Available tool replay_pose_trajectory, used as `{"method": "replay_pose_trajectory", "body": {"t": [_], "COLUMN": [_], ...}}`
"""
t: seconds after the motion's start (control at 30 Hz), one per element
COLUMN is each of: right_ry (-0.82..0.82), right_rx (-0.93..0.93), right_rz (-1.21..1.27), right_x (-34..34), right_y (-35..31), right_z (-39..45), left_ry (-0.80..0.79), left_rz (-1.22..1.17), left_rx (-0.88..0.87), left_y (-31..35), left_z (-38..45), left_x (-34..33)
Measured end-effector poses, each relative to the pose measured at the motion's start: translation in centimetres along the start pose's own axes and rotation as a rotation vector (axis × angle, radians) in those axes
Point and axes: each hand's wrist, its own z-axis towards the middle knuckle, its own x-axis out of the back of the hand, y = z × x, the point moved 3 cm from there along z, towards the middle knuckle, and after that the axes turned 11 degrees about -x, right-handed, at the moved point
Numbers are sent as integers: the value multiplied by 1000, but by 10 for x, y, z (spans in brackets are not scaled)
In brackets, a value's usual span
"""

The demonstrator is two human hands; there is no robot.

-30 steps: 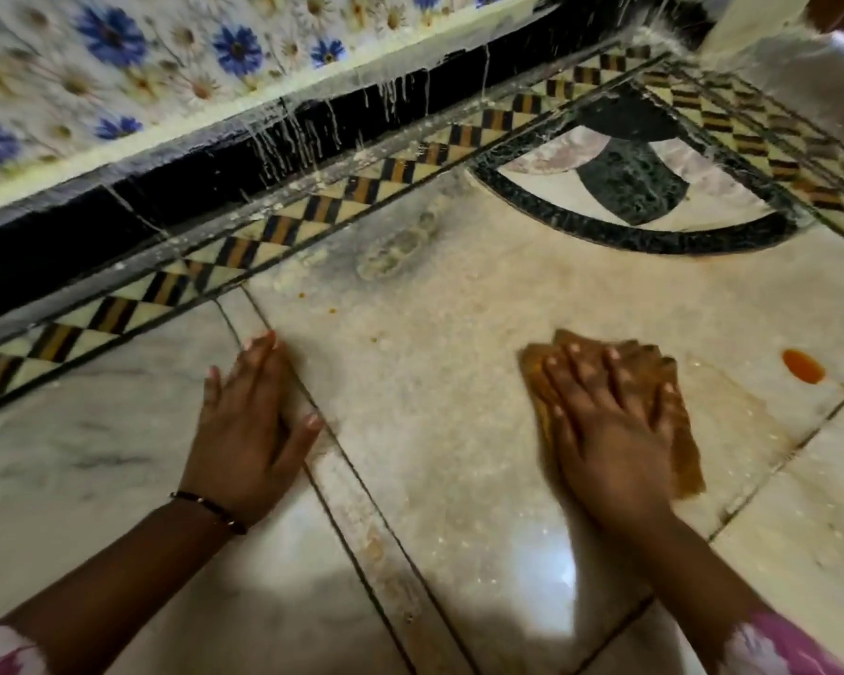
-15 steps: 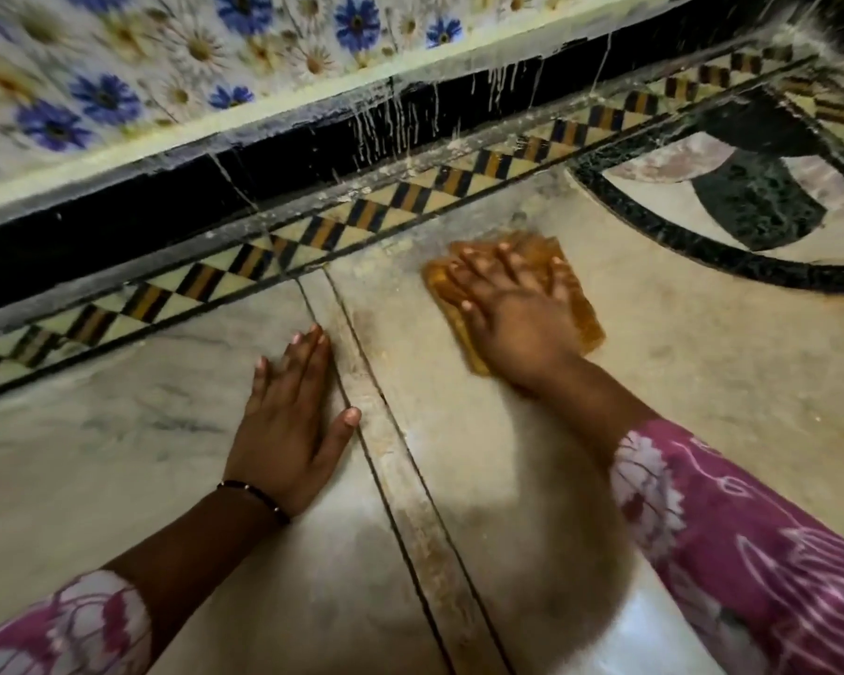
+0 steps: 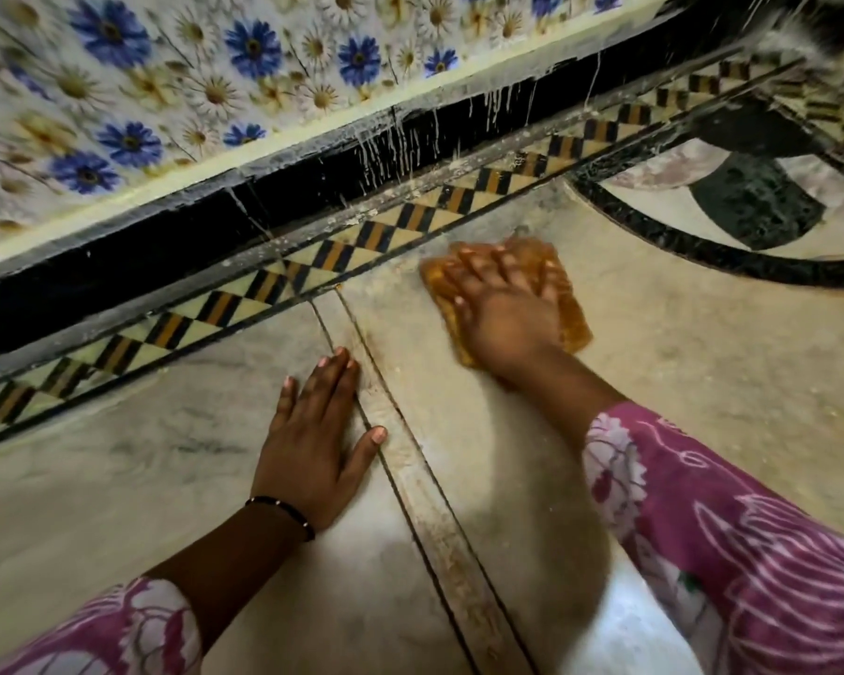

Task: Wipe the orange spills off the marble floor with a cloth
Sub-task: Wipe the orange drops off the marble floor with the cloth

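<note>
Right hand [image 3: 503, 314] is pressing flat, fingers spread, on the orange-stained cloth [image 3: 568, 316], which is lying on the marble floor [image 3: 702, 382] just beside the checkered border [image 3: 371, 236]. Left hand [image 3: 313, 440] is bracing flat, empty, well apart. No orange spill is showing in view. Risk: the saturated cloth is likely smearing residue into the border joints rather than lifting it.

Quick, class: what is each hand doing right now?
Left hand: open, flat on the floor, holding nothing.
Right hand: open, pressing the cloth.
</note>
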Motion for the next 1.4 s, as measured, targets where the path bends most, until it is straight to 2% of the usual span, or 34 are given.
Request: {"method": "replay_pose_trajectory", "body": {"t": [0.07, 0.23, 0.3, 0.4, 0.5, 0.57, 0.63, 0.73, 0.83, 0.9, 0.97, 1.1, 1.2, 1.27, 1.4], "right_ry": [-3, -28, -9, -11, 37, 116, 146, 99, 94, 108, 123, 198, 265, 256, 201], "right_rx": [-19, 129, 36, -291, -541, -642, -662, -497, -424, -476, -600, -808, -887, -840, -554], "right_rz": [-28, -106, -117, -73, -63, -48, -40, -83, -94, -80, -92, -68, -66, -72, -110], "right_x": [3, -5, -6, 2, 17, 25, 27, 9, -4, -8, -1, 18, 28, 27, 13], "right_y": [35, 107, 150, 213, 247, 243, 224, 181, 177, 200, 238, 298, 305, 287, 241], "right_z": [-24, -152, -206, -259, -251, -219, -186, -179, -235, -278, -303, -270, -219, -194, -209], "left_ry": [-8, -40, -18, 31, -36, -77, -108, -124, -185, -243, -235, -210, -195, -192, -199], "left_rz": [2, 26, 2, -102, -140, -123, -112, -77, -2, 75, 73, 32, 16, 10, 12], "left_rx": [13, 28, 48, 92, -178, -395, -572, -714, -765, -806, -811, -814, -806, -792, -794], "left_y": [0, 2, 5, 29, 89, 131, 171, 209, 216, 209, 205, 204, 205, 204, 206], "left_z": [-1, -2, -4, -3, 17, 38, 61, 98, 127, 131, 130, 127, 127, 127, 127], "left_x": [-1, -4, -6, -5, -12, -18, -23, -30, -41, -51, -55, -52, -52, -54, -54]}}
